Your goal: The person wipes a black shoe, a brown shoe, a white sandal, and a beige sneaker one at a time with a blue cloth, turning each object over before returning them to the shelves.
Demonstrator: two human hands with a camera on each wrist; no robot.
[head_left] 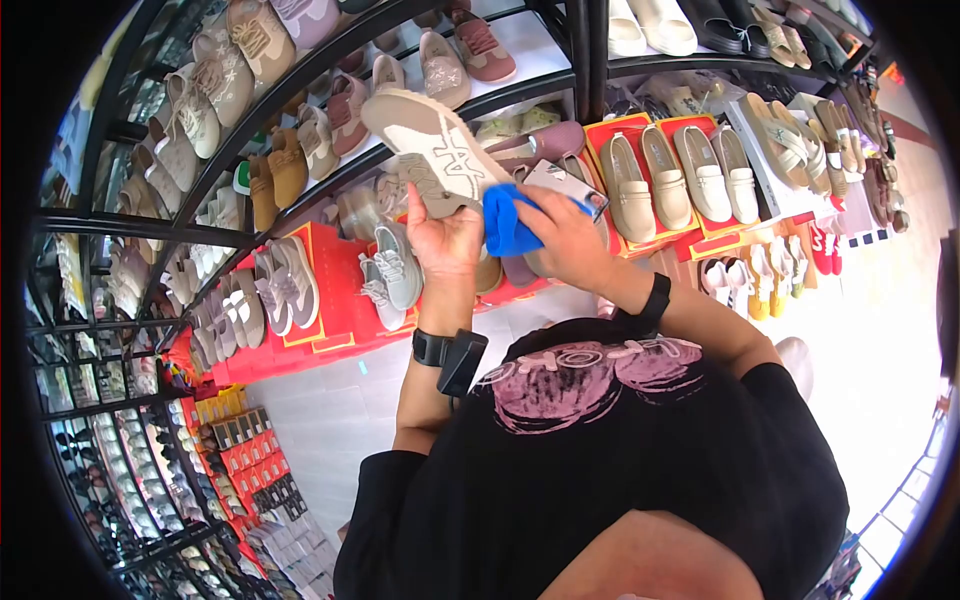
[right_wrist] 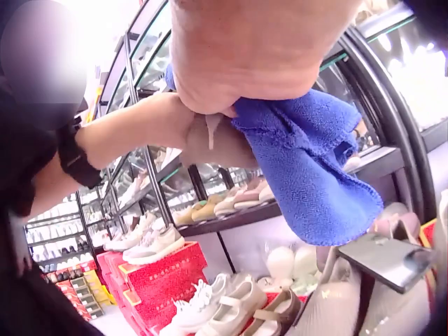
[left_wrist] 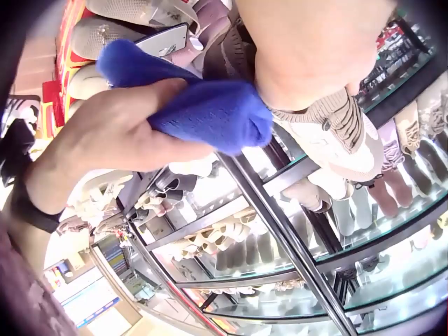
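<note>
A beige and white sneaker (head_left: 440, 150) is held up in front of the display, its toe toward the upper left. My left hand (head_left: 447, 240) grips it from below, with the thumb along its laced side. My right hand (head_left: 572, 245) clutches a bunched blue cloth (head_left: 508, 228) at the heel end of the sneaker. In the left wrist view, the right thumb and fingers wrap the cloth (left_wrist: 217, 115), and the sneaker's ribbed grey-brown part (left_wrist: 336, 115) shows beyond the left hand. A loose flap of the cloth (right_wrist: 315, 189) hangs down in the right wrist view.
Below the hands, pairs of shoes stand on red boxes, including beige loafers (head_left: 648, 185) and grey sneakers (head_left: 398, 270). A phone (right_wrist: 388, 259) lies across shoes near the right hand. Black-framed shelves (head_left: 215, 232) full of shoes rise at the back and left.
</note>
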